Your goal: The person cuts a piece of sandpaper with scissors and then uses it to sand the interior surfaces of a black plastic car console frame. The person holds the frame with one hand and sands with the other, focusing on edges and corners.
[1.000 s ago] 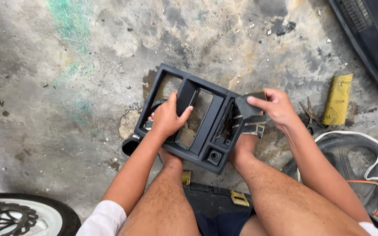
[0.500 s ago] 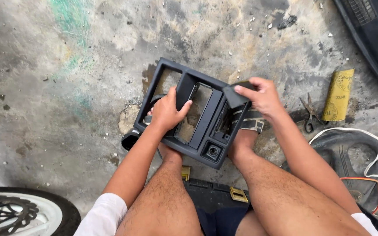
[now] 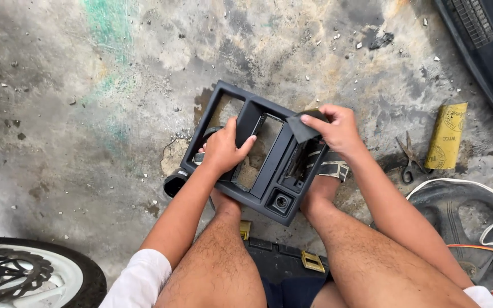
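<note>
At the lower left edge of the concrete floor (image 3: pixel 75 114) we see part of a wheel (image 3: pixel 24 274). Moving right, our left hand (image 3: pixel 222 149) lies flat, fingers spread, pressing the dark plastic panel (image 3: pixel 258 188), which rests on the floor and against our feet. The panel's long axis runs from upper left to lower right, straight ahead of both hands. Our right hand (image 3: pixel 338 130) pinches a dark folded sheet (image 3: pixel 303 128) over the panel's right opening, so it is nearer that side. Further right lie scissors (image 3: pixel 409 157) and a yellow roll (image 3: pixel 446 136).
</note>
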